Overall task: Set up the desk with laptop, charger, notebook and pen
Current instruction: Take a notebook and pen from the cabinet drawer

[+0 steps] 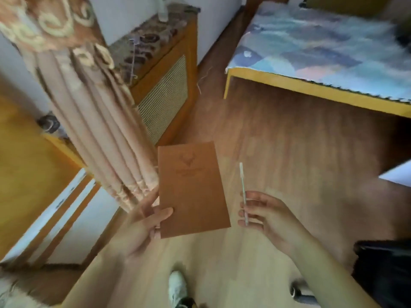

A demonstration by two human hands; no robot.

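The left hand (145, 221) gripped the lower left corner of a brown notebook (193, 188), thumb lying across the cover. The notebook hung at the centre of the frame, its long axis running up the frame and leaning slightly left. The right hand (264, 215) pinched a slim pale pen (243, 193) near its lower end, just right of the notebook; the pen stood nearly upright, its free end pointing up the frame. Below lay a wooden floor (278, 134). A curtain (95, 112) hung at the left, and a desk (322, 61) with a patterned cover filled the upper right.
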